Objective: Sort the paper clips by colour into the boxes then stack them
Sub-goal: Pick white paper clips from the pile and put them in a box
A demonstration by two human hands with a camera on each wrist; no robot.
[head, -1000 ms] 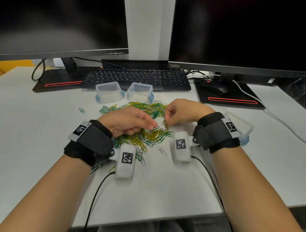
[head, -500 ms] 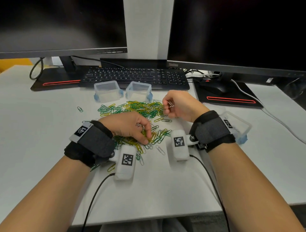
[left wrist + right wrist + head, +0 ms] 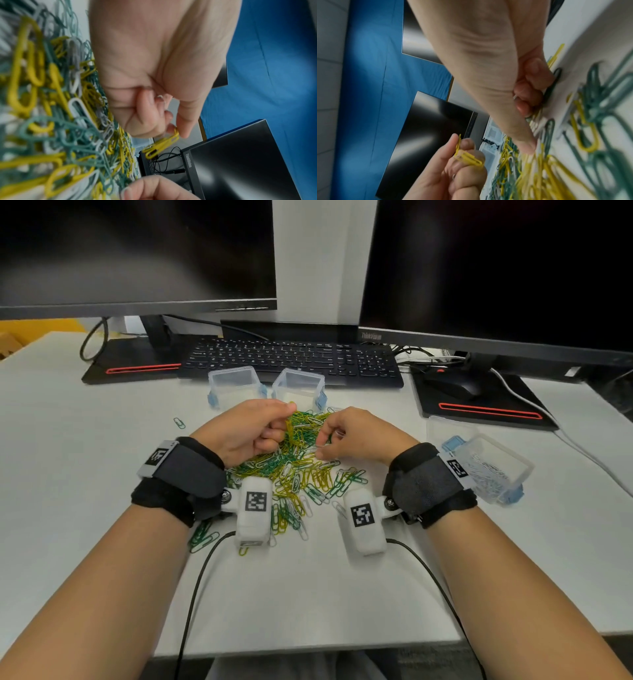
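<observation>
My left hand (image 3: 251, 431) pinched yellow wire paper clips (image 3: 163, 144) above the mixed pile (image 3: 294, 474); my right hand (image 3: 356, 436) pinched a white one. Tangled neighbours risked missorting into the clear plastic boxes (image 3: 299, 386).

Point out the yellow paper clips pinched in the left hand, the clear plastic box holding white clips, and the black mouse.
yellow paper clips (image 3: 163, 145), left wrist view, middle of the bunch.
clear plastic box with white clips (image 3: 520, 470), head view, right rim.
black mouse (image 3: 455, 385), head view, top shell.
</observation>
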